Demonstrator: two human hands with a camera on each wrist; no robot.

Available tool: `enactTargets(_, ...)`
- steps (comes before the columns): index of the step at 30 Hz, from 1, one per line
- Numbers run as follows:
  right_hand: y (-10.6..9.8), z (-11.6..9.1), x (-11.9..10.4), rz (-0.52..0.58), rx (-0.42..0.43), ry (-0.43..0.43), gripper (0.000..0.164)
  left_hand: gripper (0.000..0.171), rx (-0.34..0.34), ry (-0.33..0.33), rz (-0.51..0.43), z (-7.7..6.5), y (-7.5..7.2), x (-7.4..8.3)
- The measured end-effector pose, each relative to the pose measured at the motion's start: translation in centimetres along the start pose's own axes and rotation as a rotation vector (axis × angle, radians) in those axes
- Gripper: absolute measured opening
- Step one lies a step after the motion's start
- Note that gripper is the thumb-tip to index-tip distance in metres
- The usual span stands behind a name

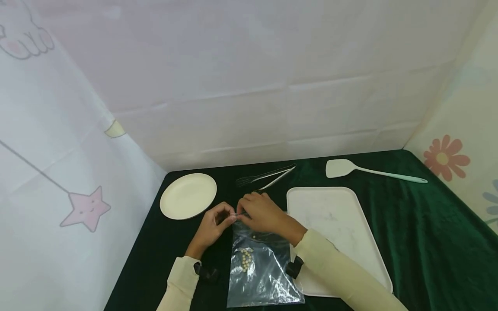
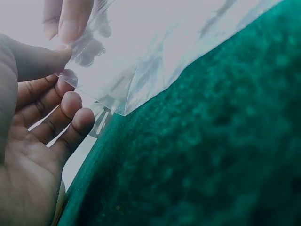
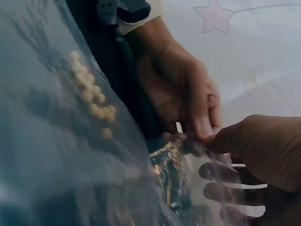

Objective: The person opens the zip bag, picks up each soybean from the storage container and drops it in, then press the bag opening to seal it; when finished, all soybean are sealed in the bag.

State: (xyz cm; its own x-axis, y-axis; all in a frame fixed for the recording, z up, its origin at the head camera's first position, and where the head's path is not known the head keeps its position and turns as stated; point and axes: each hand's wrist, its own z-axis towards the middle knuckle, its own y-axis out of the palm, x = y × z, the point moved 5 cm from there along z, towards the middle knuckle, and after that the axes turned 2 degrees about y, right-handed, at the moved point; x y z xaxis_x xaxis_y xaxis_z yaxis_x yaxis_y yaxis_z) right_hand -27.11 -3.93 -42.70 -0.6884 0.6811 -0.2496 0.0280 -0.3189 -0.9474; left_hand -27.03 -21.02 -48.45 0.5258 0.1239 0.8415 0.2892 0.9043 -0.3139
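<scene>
A clear plastic bag (image 1: 268, 280) lies on the dark green cloth, with several small round pale-yellow beans or balls (image 1: 246, 260) inside. My left hand (image 1: 210, 229) pinches the bag's top left corner between thumb and index finger. Close beside it, my right hand (image 1: 266, 216) pinches the same top edge, its fingertips almost meeting the left ones. In the left wrist view the bag's film (image 2: 160, 70) stretches away from the thumb, and the other left fingers (image 2: 73, 122) are loosely bent below. The right wrist view shows the right fingers behind the transparent film.
A white tray (image 1: 342, 216) lies right of the bag, partly under the right sleeve. An oval cream plate (image 1: 188, 196) is at back left. Behind the hands lie a whisk (image 1: 247, 180) and tongs (image 1: 278, 178). A white spatula (image 1: 340, 168) with a mint handle lies at back right.
</scene>
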Motion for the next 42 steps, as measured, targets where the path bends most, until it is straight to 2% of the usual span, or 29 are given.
enactTargets(4,0.5,0.4,-1.0,-0.097,0.082,-0.031,0.016,0.008,0.021,-0.016,-0.004,-0.2,-0.1,-0.7)
enactTargets(9,0.7,0.1,-1.6,-0.275,0.192,-0.122,0.021,0.005,0.043,-0.041,-0.006,-0.3,-0.3,-0.8)
enactTargets(12,0.7,-0.2,-1.8,-0.331,0.235,-0.138,0.022,0.006,0.052,-0.056,0.015,-0.2,-0.2,-0.7)
enactTargets(21,0.3,-1.3,-1.0,-0.317,0.317,-0.105,0.016,0.005,0.082,-0.041,0.07,0.1,0.2,-0.3)
enactTargets(28,-0.7,-2.8,0.6,-0.349,0.34,-0.113,0.015,0.005,0.085,-0.007,0.102,0.8,0.3,3.1)
enactTargets(30,-0.8,-3.3,1.3,-0.355,0.342,-0.12,0.015,0.005,0.087,-0.01,0.116,0.9,0.3,3.4)
enactTargets(37,-1.4,-5.2,3.6,-0.319,0.337,-0.117,0.011,0.008,0.113,-0.018,0.141,0.7,-0.2,3.3)
enactTargets(42,-1.4,-6.8,4.9,-0.316,0.323,-0.106,0.011,0.005,0.106,-0.016,0.144,0.2,-0.3,3.1)
